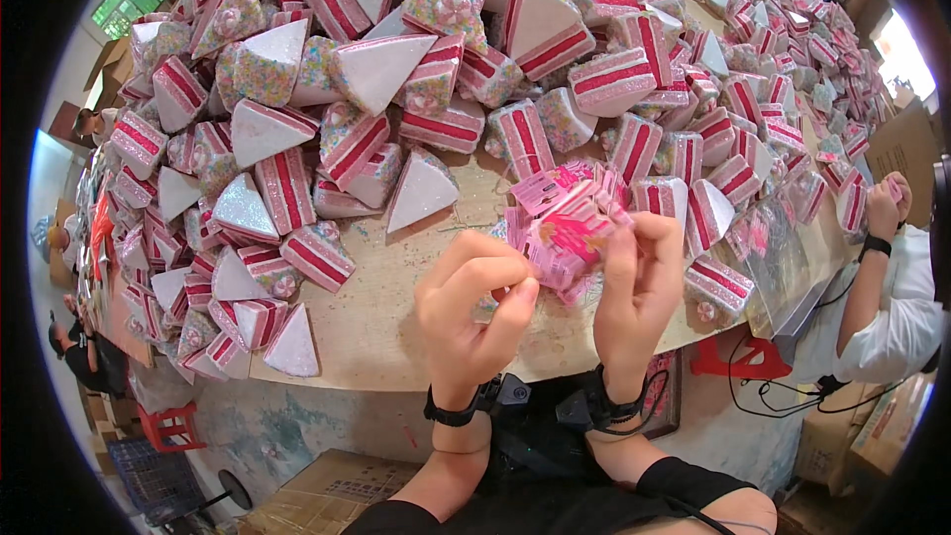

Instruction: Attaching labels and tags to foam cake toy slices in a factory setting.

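Note:
Between my hands, above the table's near edge, is a bunch of glossy pink printed tags point(567, 228), bundled together with their edges fanning out. My right hand point(639, 282) pinches the bunch at its right edge with thumb and fingertips. Close against its lower left side, my left hand point(475, 307) has thumb and forefinger pressed together; what lies in that pinch is too small to make out. Just beyond the bunch lies a toy cake slice point(522, 144) with pink and red layered sides. A single slice point(718, 285) rests to the right of my right hand.
A big heap of glittery cake slices point(376, 69) covers the far and left parts of the wooden table point(396, 267). Clear plastic bags point(783, 258) lie on the right. Another person's hand point(885, 203) is at the right edge. Red stools point(170, 426) and cardboard boxes point(332, 490) stand below.

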Tool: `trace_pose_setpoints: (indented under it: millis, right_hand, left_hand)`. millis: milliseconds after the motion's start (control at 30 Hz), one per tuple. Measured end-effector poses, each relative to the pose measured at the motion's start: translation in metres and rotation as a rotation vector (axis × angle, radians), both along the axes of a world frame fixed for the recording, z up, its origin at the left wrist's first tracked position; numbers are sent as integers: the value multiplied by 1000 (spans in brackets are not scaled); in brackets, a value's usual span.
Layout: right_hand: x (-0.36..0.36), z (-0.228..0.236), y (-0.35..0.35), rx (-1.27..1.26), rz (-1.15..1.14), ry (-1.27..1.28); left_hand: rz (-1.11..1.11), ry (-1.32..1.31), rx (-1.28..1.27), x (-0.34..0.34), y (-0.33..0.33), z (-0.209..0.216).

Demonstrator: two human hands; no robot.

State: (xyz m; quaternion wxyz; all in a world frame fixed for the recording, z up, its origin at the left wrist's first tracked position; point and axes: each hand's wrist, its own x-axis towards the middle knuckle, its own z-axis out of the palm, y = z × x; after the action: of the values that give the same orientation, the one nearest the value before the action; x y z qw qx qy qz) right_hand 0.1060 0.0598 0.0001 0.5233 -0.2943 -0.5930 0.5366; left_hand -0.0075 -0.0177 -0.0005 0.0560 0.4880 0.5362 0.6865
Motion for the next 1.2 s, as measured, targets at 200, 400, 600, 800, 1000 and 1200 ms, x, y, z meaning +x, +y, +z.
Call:
trace_pose_setpoints:
  millis: [200, 400, 600, 800, 1000, 1200]
  right_hand:
    - [7, -7, 16, 361, 199, -283]
    - [9, -5, 20, 487, 492, -232]
    - [10, -10, 17, 321, 505, -47]
    - [19, -3, 22, 320, 750, 79]
    - [22, 0, 33, 507, 1023, 13]
    - [23, -5, 30, 483, 1029, -87]
  left_hand:
    - [4, -129, 43, 2, -4, 1]
    - [-28, -102, 46, 1, -4, 0]
    - [-90, 18, -51, -2, -12, 9]
    - [-256, 168, -53, -7, -20, 12]
    - [-381, 188, -30, -16, -30, 10]
    - [-386, 321, -76, -26, -36, 12]
